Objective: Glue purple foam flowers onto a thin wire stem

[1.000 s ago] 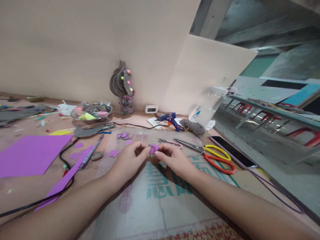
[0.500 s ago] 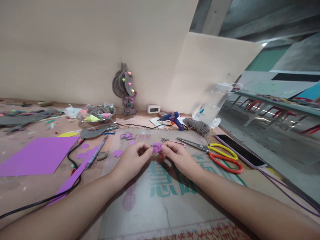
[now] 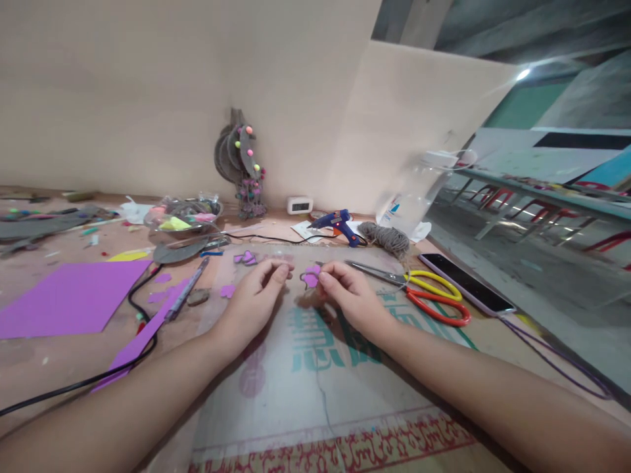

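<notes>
My right hand pinches a small purple flower cutout between thumb and fingertips. A thin grey strand curls along the flower's left edge. To the left, apart from the flower, is my left hand, its fingers loosely bent and the thumb close to the index finger; I see nothing held there. Just past it lie another purple flower cutout and a purple piece with dark stripes. Scissors with yellow and red handles rest right of my right hand.
Behind the hands stand a blue glue gun, a grey yarn bundle, a small white digital clock and a clear bottle. A phone lies right. Purple sheet, pen and black cable are left.
My left hand has come off the flower and drawn back to the left. The flower stays in my right hand, now showing more of its face and grey strand. The view has shifted slightly.
</notes>
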### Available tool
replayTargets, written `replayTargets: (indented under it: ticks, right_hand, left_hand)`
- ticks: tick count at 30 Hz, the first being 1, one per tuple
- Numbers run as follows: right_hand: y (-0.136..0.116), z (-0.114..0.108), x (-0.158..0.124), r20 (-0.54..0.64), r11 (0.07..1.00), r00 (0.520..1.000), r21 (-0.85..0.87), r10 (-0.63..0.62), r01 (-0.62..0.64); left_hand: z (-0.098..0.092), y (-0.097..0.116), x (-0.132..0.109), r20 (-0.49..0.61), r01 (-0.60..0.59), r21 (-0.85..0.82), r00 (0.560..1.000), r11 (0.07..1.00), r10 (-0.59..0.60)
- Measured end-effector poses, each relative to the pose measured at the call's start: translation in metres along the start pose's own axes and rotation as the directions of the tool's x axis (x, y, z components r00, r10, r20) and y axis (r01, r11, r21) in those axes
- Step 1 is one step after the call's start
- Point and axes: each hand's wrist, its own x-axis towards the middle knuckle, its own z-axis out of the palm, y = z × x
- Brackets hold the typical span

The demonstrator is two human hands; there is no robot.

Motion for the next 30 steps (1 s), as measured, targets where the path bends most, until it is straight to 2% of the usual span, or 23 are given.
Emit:
replayTargets:
  ticks: [2,7,15,21,27,30]
  right_hand:
    - [0.0001,0.0006,-0.0004,0.026,0.999,1.0,-0.034,-0.008,0.009]
    - [-0.0002,0.002,0.0005,0.067,0.997,0.998,-0.079,0.017,-0.012]
    - [-0.0022,0.0015,0.0007,0.054,0.999,0.999,-0.049,0.003,-0.001]
    - [-0.0024,0.0028,0.0004,0.052,0.996,0.999,-0.09,-0.007,0.012]
    - [-0.0008,0.0018,0.0019,0.038,0.991,0.999,-0.131,-0.008,0.012]
    - [0.0003,0.0008,0.0026,0.042,0.991,0.999,-0.135,-0.017,0.022]
  left_hand:
    - [0.0,0.0001,0.0007,0.031,0.016,-0.037,0.999,0.999,-0.015]
    - [-0.001,0.002,0.0021,0.085,0.036,0.031,0.996,0.999,-0.038]
    - [0.0004,0.0077,0.0001,0.155,0.011,0.093,0.988,0.996,-0.026]
    - [0.0003,0.0086,0.0007,0.157,-0.017,0.088,0.988,0.996,0.003]
    - [0.0022,0.0076,0.0005,0.184,0.044,0.124,0.981,0.991,-0.066]
    - [0.0023,0.0052,0.0011,0.21,0.044,0.095,0.976,0.995,-0.063]
